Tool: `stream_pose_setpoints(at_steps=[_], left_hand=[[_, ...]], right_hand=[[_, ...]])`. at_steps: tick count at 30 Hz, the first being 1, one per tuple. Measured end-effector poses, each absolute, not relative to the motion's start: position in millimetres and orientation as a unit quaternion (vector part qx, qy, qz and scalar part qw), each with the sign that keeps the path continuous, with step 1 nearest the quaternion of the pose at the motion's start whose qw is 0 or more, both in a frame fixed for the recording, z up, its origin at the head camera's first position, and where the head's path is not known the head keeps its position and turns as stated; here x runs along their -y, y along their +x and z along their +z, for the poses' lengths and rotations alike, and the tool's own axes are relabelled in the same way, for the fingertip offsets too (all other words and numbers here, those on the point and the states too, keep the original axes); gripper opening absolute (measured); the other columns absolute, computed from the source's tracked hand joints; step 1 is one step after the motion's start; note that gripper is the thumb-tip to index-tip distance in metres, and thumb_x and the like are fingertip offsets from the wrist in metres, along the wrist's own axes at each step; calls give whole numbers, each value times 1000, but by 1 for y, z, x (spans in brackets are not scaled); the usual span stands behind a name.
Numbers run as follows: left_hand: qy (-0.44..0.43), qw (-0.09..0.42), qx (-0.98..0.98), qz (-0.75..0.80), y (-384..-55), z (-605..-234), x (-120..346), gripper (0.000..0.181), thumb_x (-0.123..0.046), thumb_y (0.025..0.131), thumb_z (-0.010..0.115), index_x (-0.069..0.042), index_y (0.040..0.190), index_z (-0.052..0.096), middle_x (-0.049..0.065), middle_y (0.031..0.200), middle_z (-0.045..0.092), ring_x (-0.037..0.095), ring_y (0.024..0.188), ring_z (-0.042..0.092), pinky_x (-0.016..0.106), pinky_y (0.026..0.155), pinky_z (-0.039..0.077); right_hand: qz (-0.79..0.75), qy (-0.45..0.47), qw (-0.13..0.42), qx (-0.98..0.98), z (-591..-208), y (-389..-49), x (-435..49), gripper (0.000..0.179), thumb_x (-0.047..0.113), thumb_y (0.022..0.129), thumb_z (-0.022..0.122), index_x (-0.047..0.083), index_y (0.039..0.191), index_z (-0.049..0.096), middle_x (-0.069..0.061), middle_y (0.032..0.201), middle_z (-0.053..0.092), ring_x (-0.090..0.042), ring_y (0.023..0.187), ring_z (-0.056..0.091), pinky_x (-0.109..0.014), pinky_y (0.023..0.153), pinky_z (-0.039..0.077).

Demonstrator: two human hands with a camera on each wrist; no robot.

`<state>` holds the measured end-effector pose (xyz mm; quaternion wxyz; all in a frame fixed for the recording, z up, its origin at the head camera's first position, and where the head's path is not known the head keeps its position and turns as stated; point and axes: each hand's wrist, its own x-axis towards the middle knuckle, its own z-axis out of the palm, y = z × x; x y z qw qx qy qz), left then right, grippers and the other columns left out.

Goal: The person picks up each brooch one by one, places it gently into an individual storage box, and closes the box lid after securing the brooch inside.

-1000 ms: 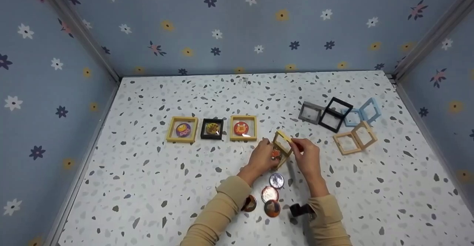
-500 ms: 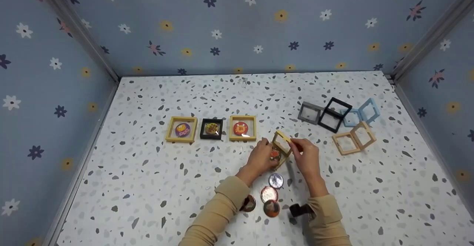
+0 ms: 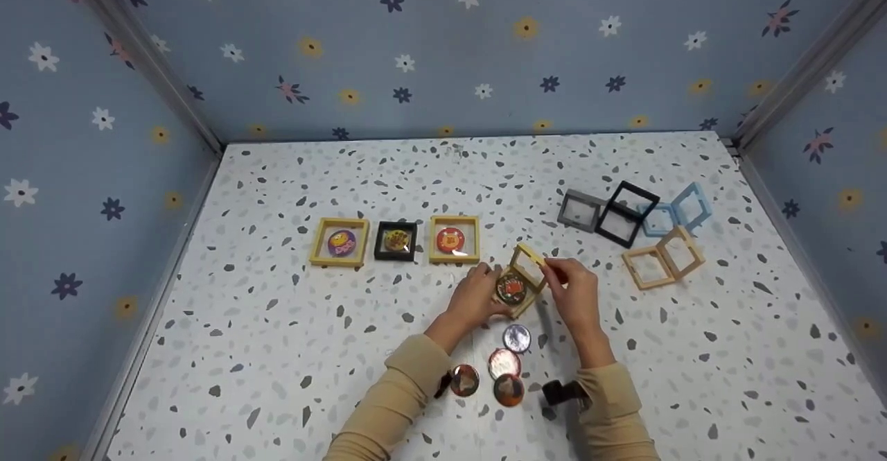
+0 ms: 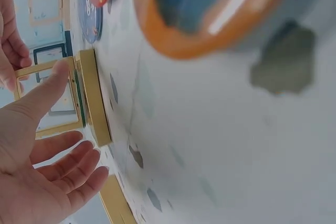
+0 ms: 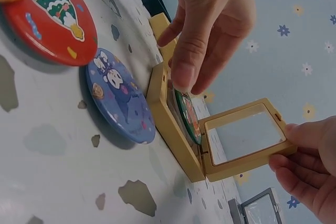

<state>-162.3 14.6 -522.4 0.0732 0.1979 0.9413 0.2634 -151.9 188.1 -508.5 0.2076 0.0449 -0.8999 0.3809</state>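
Observation:
A yellow hinged display frame (image 3: 528,301) stands open on the table, its clear-windowed lid (image 5: 244,135) raised. In its base lies a round dark green badge (image 3: 511,289) with an orange picture. My right hand (image 3: 575,294) pinches the lid's outer edge between thumb and fingers. Beside the base, my left hand (image 3: 475,299) has its fingers loosely extended and thumb near the frame's front corner. In the left wrist view the left hand (image 4: 47,150) holds nothing. Just in front of the frame lie a blue badge (image 5: 121,95) and a red badge (image 5: 55,17) with a tree picture.
Left of the hands stand a yellow frame (image 3: 317,242), a black frame (image 3: 380,242) and another yellow frame (image 3: 434,239), each with a badge. Open grey (image 3: 565,211), black (image 3: 610,215), light blue (image 3: 703,204) and wood-coloured frames (image 3: 665,277) are at right. Two dark orange-rimmed badges (image 3: 465,380) lie nearest.
My left hand has drawn back leftward from over the badge, which now shows fully in the frame's base. My right hand keeps its hold on the lid.

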Motion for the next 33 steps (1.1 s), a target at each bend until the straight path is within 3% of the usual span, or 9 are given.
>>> stream_pose_setpoints(at_steps=[15, 33], left_hand=[[168, 73, -943, 278, -169, -529, -5, 32, -21, 65, 77, -1, 83, 59, 8, 88, 50, 22, 82, 50, 33, 70, 44], [161, 72, -940, 294, -168, -531, -6, 27, -21, 67, 75, -3, 76, 57, 6, 85, 49, 21, 77, 49, 32, 67, 43]], right_hand=[[380, 43, 196, 903, -507, -152, -189, 13, 8, 80, 64, 0, 90, 67, -9, 79, 63, -16, 65, 56, -30, 58, 46], [430, 74, 161, 885, -514, -139, -181, 12, 9, 76, 69, 5, 86, 68, -2, 77, 62, -10, 66, 56, -27, 61, 48]])
